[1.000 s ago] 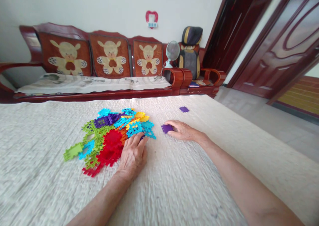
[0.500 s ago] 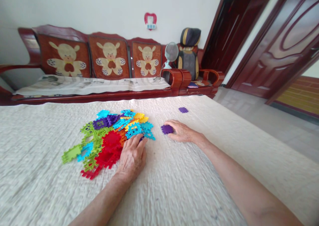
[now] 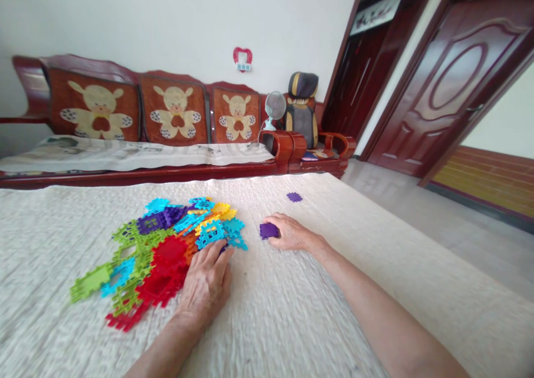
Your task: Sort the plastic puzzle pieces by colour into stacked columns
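Right hand [image 3: 292, 233] pinching purple toothed tile [image 3: 267, 231].
Left hand [image 3: 206, 278] at multicolour tile pile [image 3: 169, 253]; can't tell its grip. Loose purple tile [image 3: 294, 197] beyond right hand.

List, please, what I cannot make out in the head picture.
All in the head view:
Dark piece at the left hand: mostly covered by that hand.
Purple piece at the right hand: one end covered by that hand.
Pile: lower part hidden by the upper.
Heart frame: details too small.
Sofa: left end cut off by the picture's left edge.
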A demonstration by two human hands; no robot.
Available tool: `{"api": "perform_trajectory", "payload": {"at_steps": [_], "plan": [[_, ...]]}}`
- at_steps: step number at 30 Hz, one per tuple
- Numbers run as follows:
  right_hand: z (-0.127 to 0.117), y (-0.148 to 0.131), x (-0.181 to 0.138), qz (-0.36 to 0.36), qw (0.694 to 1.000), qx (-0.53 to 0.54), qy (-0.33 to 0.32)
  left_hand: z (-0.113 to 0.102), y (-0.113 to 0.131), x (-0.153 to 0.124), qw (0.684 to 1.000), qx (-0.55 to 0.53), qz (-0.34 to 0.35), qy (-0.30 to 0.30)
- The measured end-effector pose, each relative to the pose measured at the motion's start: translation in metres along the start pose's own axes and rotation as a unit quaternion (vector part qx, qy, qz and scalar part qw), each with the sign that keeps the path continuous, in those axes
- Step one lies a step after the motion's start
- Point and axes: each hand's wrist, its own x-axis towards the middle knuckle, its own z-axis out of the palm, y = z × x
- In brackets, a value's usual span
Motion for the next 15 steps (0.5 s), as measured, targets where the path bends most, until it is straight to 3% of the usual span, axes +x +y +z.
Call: {"api": "perform_trajectory", "payload": {"at_steps": [9, 11, 15], "plan": [[-0.004, 0.006, -0.002, 0.009, 1.000, 0.010, 0.023, 0.003, -0.003, -0.001, 1.000, -0.014, 0.006, 0.012], [-0.012, 0.019, -0.006, 0.051, 0.996, -0.005, 0.067, 0.003, -0.003, -0.001, 1.000, -0.014, 0.004, 0.010], [-0.024, 0.057, -0.019, 0.200, 0.965, -0.058, 0.160, 0.004, -0.003, -0.002, 1.000, -0.008, 0.008, 0.010]]}}
